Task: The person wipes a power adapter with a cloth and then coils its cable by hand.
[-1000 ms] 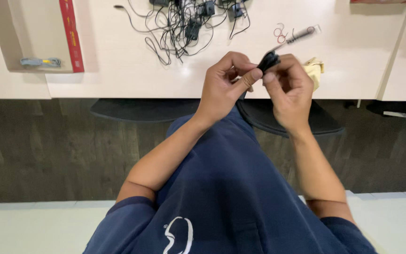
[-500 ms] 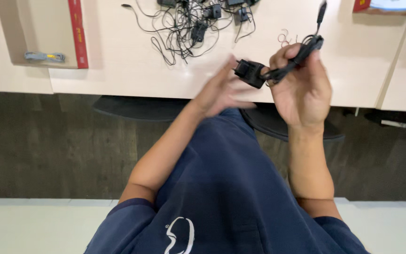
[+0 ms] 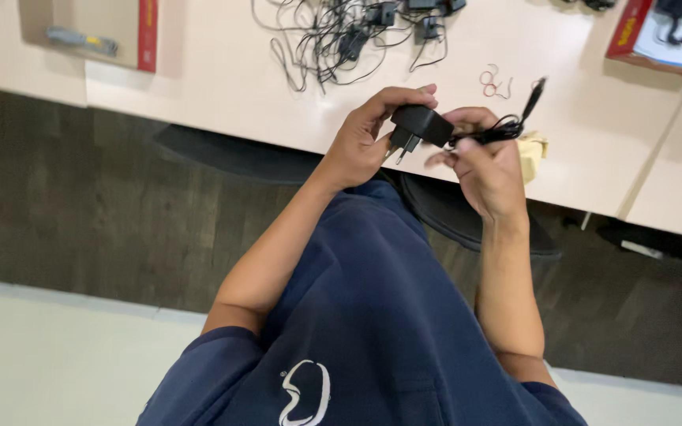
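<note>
Black adapter [image 3: 421, 125] pinched between left hand [image 3: 365, 142] and right hand [image 3: 483, 162].

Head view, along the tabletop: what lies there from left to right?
Brown cardboard box with a red edge → tangled pile of black cables and adapters → small pink rubber bands → red-rimmed open box holding a black cable. All rest on the pale beige table.

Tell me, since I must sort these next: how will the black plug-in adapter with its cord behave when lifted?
The adapter looks like a rigid block, probably light, as the left hand holds it by the fingertips. Its thin cord, bunched in the right hand, is floppy and likely to dangle and snag, like the tangled cables on the desk.
</note>
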